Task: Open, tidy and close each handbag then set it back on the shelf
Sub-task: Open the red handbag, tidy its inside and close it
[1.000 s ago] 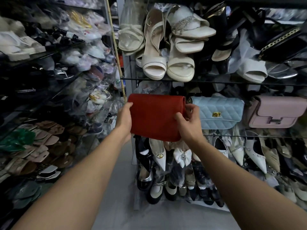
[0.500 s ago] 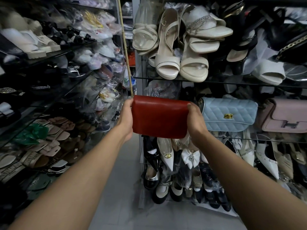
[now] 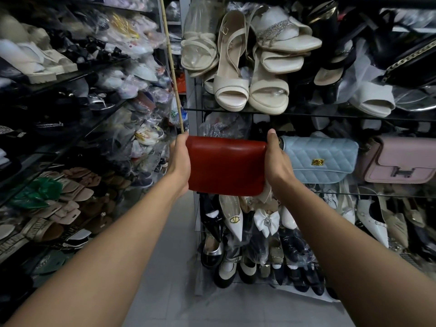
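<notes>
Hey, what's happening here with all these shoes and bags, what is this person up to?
A person stands in front of crowded shoe racks, holding a red handbag with both hands: the left hand grips its left end and the right hand its right end. The bag looks closed and is held up at the level of the glass shelf, in the gap left of a light blue quilted bag and a pink bag that sit there. Whether it rests on the shelf yet is unclear.

We look from head height, forward and slightly down, close to the glass shelf (image 3: 306,113) ahead.
</notes>
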